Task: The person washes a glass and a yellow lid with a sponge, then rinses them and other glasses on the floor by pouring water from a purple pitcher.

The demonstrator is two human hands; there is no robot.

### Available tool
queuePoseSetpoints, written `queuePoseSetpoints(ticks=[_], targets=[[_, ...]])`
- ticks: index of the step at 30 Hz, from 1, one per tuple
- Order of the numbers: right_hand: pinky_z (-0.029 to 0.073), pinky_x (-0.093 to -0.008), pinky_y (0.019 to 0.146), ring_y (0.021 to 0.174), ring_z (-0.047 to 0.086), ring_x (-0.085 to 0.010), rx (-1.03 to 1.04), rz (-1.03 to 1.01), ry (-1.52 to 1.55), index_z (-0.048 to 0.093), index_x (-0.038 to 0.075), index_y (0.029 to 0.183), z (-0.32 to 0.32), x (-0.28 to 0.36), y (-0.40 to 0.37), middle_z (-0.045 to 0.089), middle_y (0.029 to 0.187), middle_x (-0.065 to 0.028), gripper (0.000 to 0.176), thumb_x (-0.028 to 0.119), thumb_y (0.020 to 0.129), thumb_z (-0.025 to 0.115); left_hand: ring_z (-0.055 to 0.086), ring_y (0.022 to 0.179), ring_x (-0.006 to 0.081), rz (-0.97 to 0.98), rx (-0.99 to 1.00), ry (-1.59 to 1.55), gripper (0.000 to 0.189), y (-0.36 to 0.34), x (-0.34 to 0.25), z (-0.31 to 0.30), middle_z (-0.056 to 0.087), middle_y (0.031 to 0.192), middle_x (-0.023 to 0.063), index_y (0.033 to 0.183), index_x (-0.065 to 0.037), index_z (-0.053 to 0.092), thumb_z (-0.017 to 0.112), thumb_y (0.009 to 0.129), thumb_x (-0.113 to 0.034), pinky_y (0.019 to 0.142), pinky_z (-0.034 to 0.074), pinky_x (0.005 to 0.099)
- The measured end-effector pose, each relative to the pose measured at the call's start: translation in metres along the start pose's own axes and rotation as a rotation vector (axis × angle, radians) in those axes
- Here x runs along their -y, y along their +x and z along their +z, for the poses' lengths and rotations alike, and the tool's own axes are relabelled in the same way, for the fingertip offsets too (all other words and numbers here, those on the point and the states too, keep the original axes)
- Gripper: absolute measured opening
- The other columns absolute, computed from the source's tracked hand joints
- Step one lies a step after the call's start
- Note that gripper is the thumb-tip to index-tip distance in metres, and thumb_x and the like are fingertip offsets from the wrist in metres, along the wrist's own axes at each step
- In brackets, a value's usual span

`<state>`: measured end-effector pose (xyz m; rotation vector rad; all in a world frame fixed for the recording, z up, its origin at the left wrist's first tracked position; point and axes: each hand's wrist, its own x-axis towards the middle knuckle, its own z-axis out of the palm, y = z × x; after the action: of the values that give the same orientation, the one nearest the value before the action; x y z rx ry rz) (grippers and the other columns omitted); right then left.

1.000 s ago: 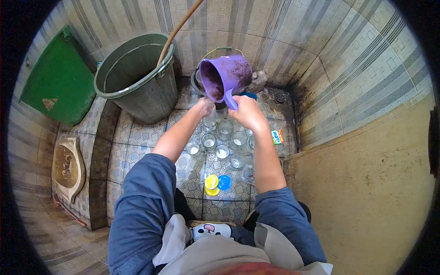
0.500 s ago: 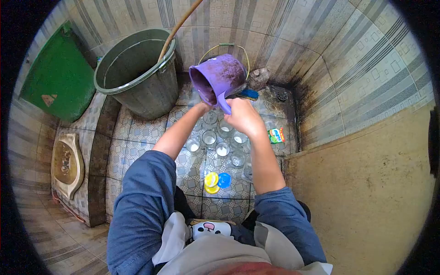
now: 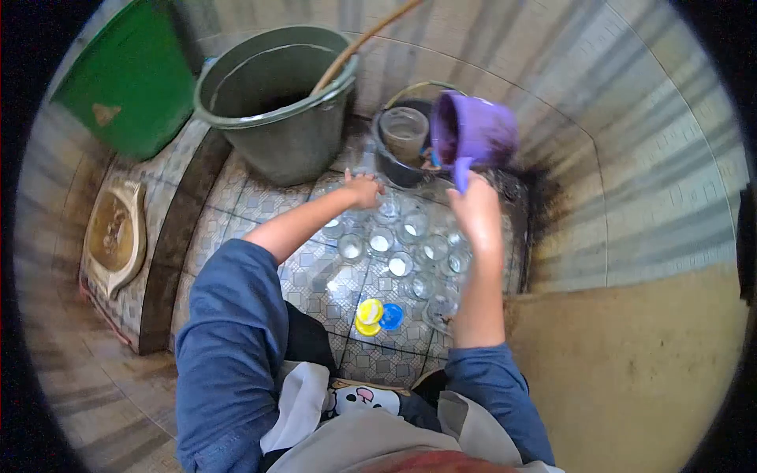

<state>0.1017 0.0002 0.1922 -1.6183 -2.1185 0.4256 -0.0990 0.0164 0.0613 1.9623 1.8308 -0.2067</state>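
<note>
My right hand (image 3: 478, 210) grips the handle of a purple plastic scoop (image 3: 475, 131), held up and tilted near the right wall. My left hand (image 3: 363, 189) rests on the rim of a glass at the far end of a cluster of several clear glasses (image 3: 398, 246) standing on the tiled floor. Behind the cluster sits a small dark bucket (image 3: 391, 162) with a glass jar (image 3: 404, 130) inside it.
A large grey-green bucket (image 3: 276, 118) with a hose (image 3: 363, 41) in it stands at the back left. Yellow and blue lids (image 3: 377, 315) lie near my knees. A squat toilet (image 3: 114, 232) is on the left, a green panel (image 3: 134, 75) behind it. Tiled walls close in at right.
The view has shifted and blurred. My right hand has swung the purple scoop from above the glasses to the right, uncovering the small bucket and jar. My left hand stays on the glass.
</note>
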Motion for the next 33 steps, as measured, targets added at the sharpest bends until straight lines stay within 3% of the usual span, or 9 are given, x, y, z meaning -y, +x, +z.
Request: queuePoseSetpoints(ticks=[2,4,8,12,16,18,23,25,33], targets=[[0.043,-0.0342,0.065,0.070,0.057,-0.0275,-0.117,-0.153,0.155,0.053,-0.002,0.092,0.014,-0.013,0.016,0.057,0.077,-0.0170,0.028,0.014,0.070,0.057,0.025,0.121,0.0284,0.018,-0.142,-0.019,0.032,-0.009,0.048,0.024,0.028,0.131,0.0079,0.103,-0.021,0.054,0.058,0.072,-0.024,0.096,0.016,0.0576],[0.042,-0.0282,0.053,0.058,0.052,-0.0142,0.007,-0.131,0.322,0.053,-0.001,0.090,0.008,0.006,0.027,0.054,0.068,-0.0079,0.023,0.012,0.070,0.054,0.034,0.116,0.0282,0.303,-0.505,0.011,0.025,-0.039,0.077,0.012,0.038,0.124,0.0091,0.094,-0.015,0.057,0.058,0.068,-0.015,0.095,0.025,0.0505],[0.043,-0.0328,0.065,0.066,0.056,-0.0279,0.147,-0.145,0.442,0.055,0.002,0.092,0.020,0.049,0.052,0.057,0.071,-0.0132,0.026,0.011,0.067,0.057,0.053,0.092,0.0252,0.397,-1.031,-0.114,0.019,-0.078,0.128,-0.054,0.055,0.101,0.0074,0.081,-0.007,0.058,0.054,0.064,-0.001,0.080,0.042,0.0344],[0.044,-0.0374,0.067,0.075,0.056,-0.0327,-0.103,-0.595,0.181,0.055,0.005,0.097,0.056,0.117,0.090,0.058,0.080,-0.0154,0.030,0.015,0.069,0.060,0.057,0.077,0.0235,0.348,-1.104,-0.302,0.019,-0.082,0.174,-0.097,0.057,0.087,0.0098,0.080,-0.004,0.055,0.051,0.063,0.004,0.068,0.047,0.0297],[0.045,-0.0382,0.060,0.071,0.057,-0.0296,-0.276,-0.691,0.060,0.056,0.012,0.094,0.136,0.173,0.147,0.059,0.076,-0.0107,0.025,0.019,0.071,0.059,0.056,0.073,0.0219,0.333,-1.248,-0.090,0.015,-0.072,0.159,-0.071,0.058,0.082,0.0040,0.072,-0.007,0.055,0.053,0.060,0.001,0.062,0.045,0.0289],[0.046,-0.0386,0.061,0.072,0.058,-0.0297,-0.215,-0.675,-0.048,0.058,0.014,0.094,0.173,0.191,0.165,0.060,0.080,-0.0095,0.026,0.022,0.069,0.060,0.053,0.080,0.0236,0.251,-1.167,-0.228,0.016,-0.064,0.154,-0.017,0.058,0.087,0.0054,0.072,-0.007,0.055,0.051,0.058,0.000,0.069,0.043,0.0327],[0.047,-0.0383,0.061,0.069,0.059,-0.0285,-0.107,-0.721,-0.037,0.062,0.017,0.087,0.188,0.203,0.173,0.061,0.070,-0.0111,0.021,0.025,0.068,0.062,0.042,0.107,0.0299,0.270,-0.710,-0.476,0.066,-0.047,0.141,0.124,0.047,0.111,0.0122,0.114,-0.009,0.039,0.063,0.052,-0.005,0.092,0.033,0.0345],[0.046,-0.0378,0.065,0.071,0.058,-0.0301,0.014,-0.635,0.003,0.060,0.022,0.097,0.181,0.205,0.171,0.061,0.075,-0.0112,0.030,0.030,0.068,0.062,0.040,0.111,0.0309,0.034,-0.434,-0.847,0.089,-0.046,0.127,0.147,0.044,0.116,0.0130,0.125,-0.009,0.026,0.073,0.049,-0.013,0.095,0.031,0.0354],[0.046,-0.0389,0.064,0.070,0.058,-0.0310,0.102,-0.515,0.071,0.061,0.022,0.094,0.186,0.203,0.180,0.060,0.072,-0.0133,0.024,0.024,0.069,0.061,0.052,0.095,0.0222,-0.333,-0.778,-1.042,0.073,-0.044,0.088,0.162,0.053,0.104,0.0116,0.109,-0.005,0.046,0.077,0.045,-0.021,0.084,0.040,0.0323]])
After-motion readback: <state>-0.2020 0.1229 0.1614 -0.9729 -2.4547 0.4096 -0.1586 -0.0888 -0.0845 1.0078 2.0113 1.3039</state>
